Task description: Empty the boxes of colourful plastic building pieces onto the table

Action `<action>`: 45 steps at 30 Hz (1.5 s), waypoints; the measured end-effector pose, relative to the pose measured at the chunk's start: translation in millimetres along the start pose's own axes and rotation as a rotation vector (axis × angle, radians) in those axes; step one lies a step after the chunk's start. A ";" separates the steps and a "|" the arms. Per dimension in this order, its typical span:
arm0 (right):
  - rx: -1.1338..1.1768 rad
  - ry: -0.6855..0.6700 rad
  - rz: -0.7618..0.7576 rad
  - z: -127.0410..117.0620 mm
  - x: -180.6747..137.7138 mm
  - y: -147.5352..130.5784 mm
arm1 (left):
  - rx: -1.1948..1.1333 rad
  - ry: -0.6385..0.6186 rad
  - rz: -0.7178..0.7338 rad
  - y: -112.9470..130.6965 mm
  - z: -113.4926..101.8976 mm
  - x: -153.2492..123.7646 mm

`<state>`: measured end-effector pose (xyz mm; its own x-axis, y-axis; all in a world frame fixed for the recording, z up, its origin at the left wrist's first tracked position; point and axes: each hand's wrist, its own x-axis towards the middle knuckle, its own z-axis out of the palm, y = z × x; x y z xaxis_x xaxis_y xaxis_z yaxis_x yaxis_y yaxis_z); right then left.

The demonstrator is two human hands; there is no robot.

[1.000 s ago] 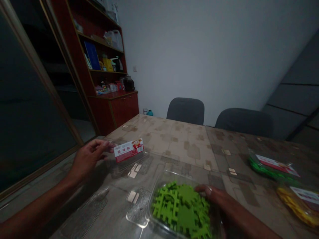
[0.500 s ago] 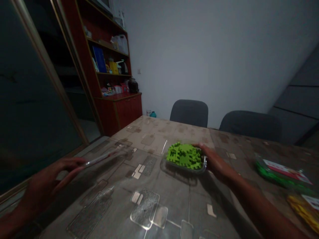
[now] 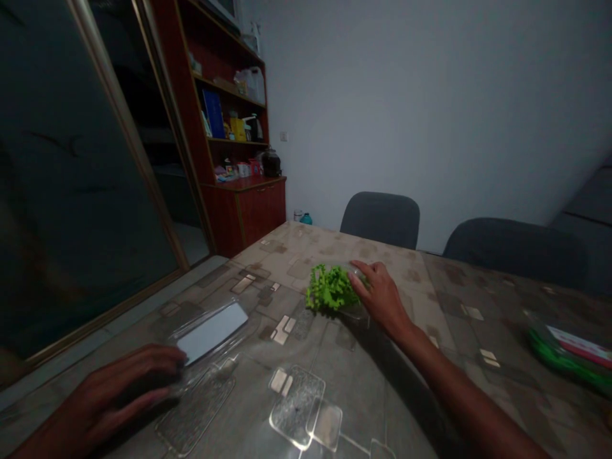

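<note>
Green pieces (image 3: 329, 288) moved farther off, right hand (image 3: 380, 299) hiding tray (image 3: 357, 313)

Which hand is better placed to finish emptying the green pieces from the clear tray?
Right, probably: the right hand grips the clear tray beside the green pieces; the left hand rests at the clear lid, far off.

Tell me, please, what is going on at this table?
A person works at a patterned table. The right hand grips a clear tub of green plastic pieces, seemingly tipped on its side. The left hand touches the end of a clear lid lying flat on the table. Another green pack lies at the far right.
</note>
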<state>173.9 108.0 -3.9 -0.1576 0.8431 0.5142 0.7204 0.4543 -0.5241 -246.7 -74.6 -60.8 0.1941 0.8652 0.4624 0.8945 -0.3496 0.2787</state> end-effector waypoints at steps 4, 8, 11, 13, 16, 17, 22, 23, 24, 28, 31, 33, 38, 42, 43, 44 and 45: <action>-0.105 0.014 -0.108 -0.5 -1.7 -2.6 | -0.042 -0.063 0.001 3.8 -2.5 15.4; -0.174 0.000 -0.217 -2.9 -7.3 -4.9 | -0.010 -0.107 0.000 0.9 -1.0 42.0; -0.190 -0.034 -0.321 -5.4 -18.7 -11.4 | -0.021 -0.125 0.028 -1.9 9.1 67.8; -0.185 -0.036 -0.373 -7.6 -24.7 -16.3 | -0.046 -0.152 0.045 -0.4 19.2 88.9; -0.061 0.023 -0.251 -12.1 -24.0 -17.5 | -0.102 -0.179 0.040 8.5 35.2 123.5; 0.008 0.053 -0.156 -13.7 -20.9 -14.9 | -0.128 -0.193 0.042 12.6 40.1 134.5; 0.232 0.151 0.185 -16.6 0.1 20.1 | -0.197 -0.226 0.090 36.0 58.7 176.5; 0.283 0.149 0.245 -15.2 2.9 28.3 | -0.201 -0.218 0.096 41.1 61.9 182.9; 0.344 0.136 0.308 -13.3 4.8 35.6 | -0.203 -0.207 0.102 46.4 65.0 188.9; 0.611 0.033 0.501 -5.2 3.6 47.9 | -0.202 -0.167 0.129 69.4 77.5 211.8; 0.782 -0.035 0.548 -4.9 -3.3 41.8 | -0.201 -0.146 0.141 82.9 84.8 224.6; 0.866 -0.071 0.570 -7.2 -8.2 36.4 | -0.202 -0.135 0.140 86.9 87.3 228.3; 0.915 -0.056 0.697 -8.9 -11.8 36.5 | -0.196 -0.142 0.131 76.9 80.3 218.8; 0.823 -0.063 0.823 2.8 -4.6 48.8 | -0.173 -0.168 0.130 58.4 60.1 190.1; 0.787 -0.068 0.839 7.4 -1.5 52.0 | -0.158 -0.182 0.127 54.1 54.0 179.1; 0.748 -0.070 0.842 12.1 1.9 55.0 | -0.138 -0.199 0.119 50.1 47.9 166.7; 0.708 -0.070 0.829 16.7 5.6 57.6 | -0.092 -0.237 0.106 46.6 42.1 153.0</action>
<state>203.2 143.7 -42.6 0.1429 0.9679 -0.2070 0.0719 -0.2187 -0.9731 -158.4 56.6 -12.6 0.3835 0.8781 0.2863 0.8258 -0.4648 0.3193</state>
